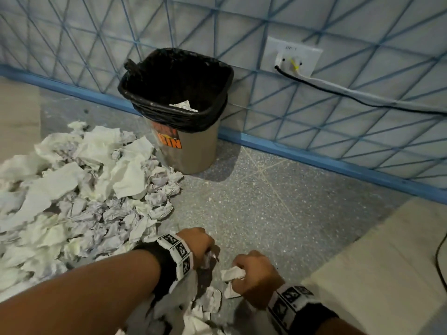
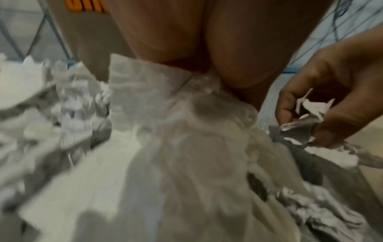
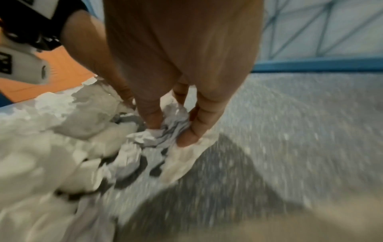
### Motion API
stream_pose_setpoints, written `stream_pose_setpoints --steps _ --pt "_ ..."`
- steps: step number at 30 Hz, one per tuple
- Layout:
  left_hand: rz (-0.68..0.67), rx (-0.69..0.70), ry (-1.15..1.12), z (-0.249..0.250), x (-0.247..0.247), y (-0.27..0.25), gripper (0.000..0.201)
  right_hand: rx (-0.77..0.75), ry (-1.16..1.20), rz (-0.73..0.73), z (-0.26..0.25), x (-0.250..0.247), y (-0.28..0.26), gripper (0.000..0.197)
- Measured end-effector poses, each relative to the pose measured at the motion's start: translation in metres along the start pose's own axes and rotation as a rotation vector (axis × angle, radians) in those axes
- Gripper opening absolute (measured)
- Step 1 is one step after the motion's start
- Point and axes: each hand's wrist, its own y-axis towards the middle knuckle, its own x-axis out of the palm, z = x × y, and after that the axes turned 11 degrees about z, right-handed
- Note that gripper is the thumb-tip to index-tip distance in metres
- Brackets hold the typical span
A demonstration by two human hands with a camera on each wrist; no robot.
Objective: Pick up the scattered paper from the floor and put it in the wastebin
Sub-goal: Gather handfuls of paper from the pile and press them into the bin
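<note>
1. Crumpled white paper [image 1: 79,197] lies heaped on the speckled grey floor [image 1: 266,201], left of the tapered wastebin [image 1: 191,151] with its glossy black liner.
2. The left hand [image 1: 198,245] reaches low, fingers [image 2: 238,73] curled round a wrinkled sheet [image 2: 186,114].
3. The right hand [image 1: 254,274] is low too, fingers [image 3: 199,124] pinching a creased wad [image 3: 174,121].

The wastebin [image 1: 191,151] carries a sticker [image 1: 169,139] on its front with orange block letters on black; the lower line reads "BIN", while the line above it is hidden under the black liner's fold. The left wrist view catches only the cut-off bottoms of orange letters, unreadable. A small dark marking on the wall socket plate [image 1: 294,55] is too blurred to read. The wristbands [image 1: 177,253] bear square black-and-white code patterns, not text.
</note>
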Motion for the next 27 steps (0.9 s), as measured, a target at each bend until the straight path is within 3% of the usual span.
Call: stream_pose_setpoints --steps 4,7,10,13,16,18,19,21,23,25,27 --pt "-0.013 0.174 0.059 -0.003 -0.068 -0.03 0.039 -0.16 0.057 0.002 -0.036 -0.065 0.0 0.012" --pt "0.194 0.224 0.053 -0.018 -0.142 -0.066 0.033 -0.224 0.161 0.059 -0.073 -0.133 0.001 0.017" --pt "0.521 0.157 0.024 -0.042 -0.223 -0.094 0.033 -0.306 0.363 0.191 -0.115 -0.2 0.01 0.013" --pt "0.946 0.048 -0.032 -0.066 -0.286 -0.101 0.035 -0.422 0.564 0.462 -0.161 -0.243 0.031 0.013" --pt "1.419 0.011 -0.2 -0.082 -0.315 -0.081 0.037 -0.488 0.655 0.835 -0.201 -0.257 0.066 0.017" --pt "1.588 -0.023 -0.325 -0.089 -0.313 -0.059 0.036 -0.48 0.663 1.009 -0.219 -0.25 0.092 0.018" --pt "1.622 -0.044 -0.383 -0.093 -0.307 -0.046 0.034 -0.456 0.643 1.036 -0.224 -0.243 0.104 0.019" --pt "1.585 -0.087 -0.474 -0.104 -0.289 -0.019 0.032 -0.367 0.535 0.942 -0.223 -0.222 0.128 0.02" --pt "1.366 -0.155 -0.433 -0.122 -0.269 0.004 0.032 -0.297 0.366 0.772 -0.212 -0.204 0.145 0.031" --pt "1.083 -0.237 -0.25 -0.138 -0.251 0.017 0.032 -0.265 0.281 0.703 -0.2 -0.2 0.151 0.046" --pt "0.99 -0.245 -0.159 -0.148 -0.244 0.017 0.036 -0.288 0.298 0.71 -0.193 -0.207 0.144 0.052"
